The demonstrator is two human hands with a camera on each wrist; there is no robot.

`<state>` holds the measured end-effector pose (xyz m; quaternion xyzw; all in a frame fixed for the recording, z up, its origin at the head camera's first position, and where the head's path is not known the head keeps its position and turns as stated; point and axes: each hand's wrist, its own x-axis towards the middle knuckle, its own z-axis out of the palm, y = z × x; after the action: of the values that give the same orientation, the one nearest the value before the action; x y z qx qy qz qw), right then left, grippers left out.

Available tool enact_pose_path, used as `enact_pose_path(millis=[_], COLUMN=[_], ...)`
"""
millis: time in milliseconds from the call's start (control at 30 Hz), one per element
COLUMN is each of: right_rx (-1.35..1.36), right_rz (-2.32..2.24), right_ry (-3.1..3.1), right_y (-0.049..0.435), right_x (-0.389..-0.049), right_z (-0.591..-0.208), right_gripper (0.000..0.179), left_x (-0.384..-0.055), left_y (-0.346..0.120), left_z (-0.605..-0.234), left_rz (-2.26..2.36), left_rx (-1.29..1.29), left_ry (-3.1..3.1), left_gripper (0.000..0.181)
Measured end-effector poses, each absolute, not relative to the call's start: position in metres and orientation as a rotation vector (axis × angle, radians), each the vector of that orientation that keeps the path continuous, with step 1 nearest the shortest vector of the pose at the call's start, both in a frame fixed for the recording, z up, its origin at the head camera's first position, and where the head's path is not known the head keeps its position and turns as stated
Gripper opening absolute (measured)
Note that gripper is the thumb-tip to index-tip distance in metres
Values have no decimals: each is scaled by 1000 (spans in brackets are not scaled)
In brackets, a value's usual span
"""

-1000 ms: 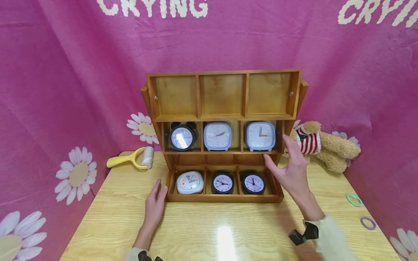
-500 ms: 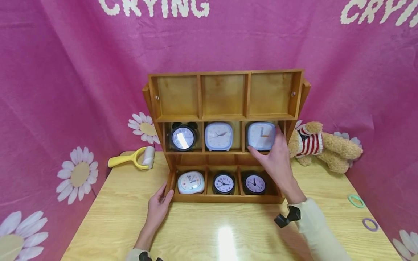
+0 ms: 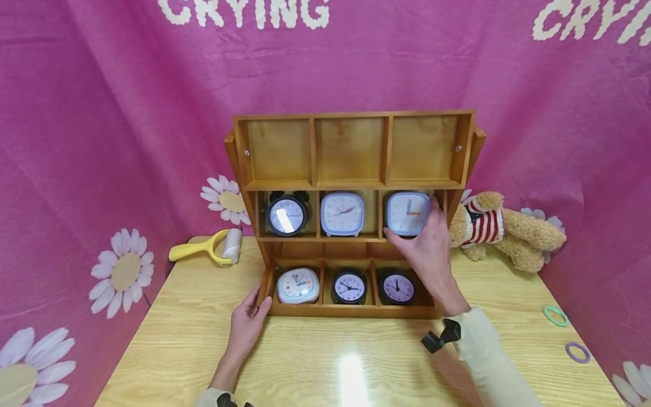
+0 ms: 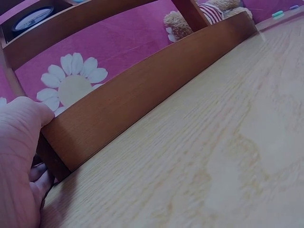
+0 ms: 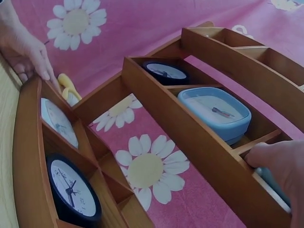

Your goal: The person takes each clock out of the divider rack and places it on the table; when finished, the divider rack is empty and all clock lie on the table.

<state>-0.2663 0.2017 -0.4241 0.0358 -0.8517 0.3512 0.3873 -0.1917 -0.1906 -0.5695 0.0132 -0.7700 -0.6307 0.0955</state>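
A three-tier wooden display rack [image 3: 351,310] stands on the table, clocks in its middle and bottom tiers. My right hand [image 3: 429,257] grips a blue-framed square alarm clock [image 3: 407,213] in the middle tier's right compartment, thumb at its lower left and fingers at its right side. Only a sliver of that clock shows in the right wrist view. At the rack's lower left corner, my left hand [image 3: 246,329] holds the wood, its thumb [image 4: 40,112] at the front panel and its fingers along the outer side.
Beside the held clock are another blue square clock [image 3: 342,213] and a black twin-bell clock [image 3: 287,215]. Several clocks fill the bottom tier. A yellow-handled lint roller [image 3: 205,247] lies left, a teddy bear [image 3: 508,229] right, with green [image 3: 555,316] and purple rings [image 3: 577,353].
My right hand has moved left from beside the rack and taken hold of the right blue clock. My left hand has closed in on the rack's lower left corner.
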Motion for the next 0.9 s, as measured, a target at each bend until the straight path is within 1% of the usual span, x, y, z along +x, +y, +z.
enact_pose_path(millis=[367,900], right_rx=[67,131], right_rz=[895,892], right_ry=[-2166,-2006], right_y=[201,197], right_x=[-267,-269], right_z=[-423,-433], right_gripper=[115,110], left_x=[-195,-194], left_y=[-188,-189], left_z=[-567,-571], left_rz=[-1829,-1793], left_rx=[24,62], left_ry=[-2283,-2289], left_gripper=[60,62])
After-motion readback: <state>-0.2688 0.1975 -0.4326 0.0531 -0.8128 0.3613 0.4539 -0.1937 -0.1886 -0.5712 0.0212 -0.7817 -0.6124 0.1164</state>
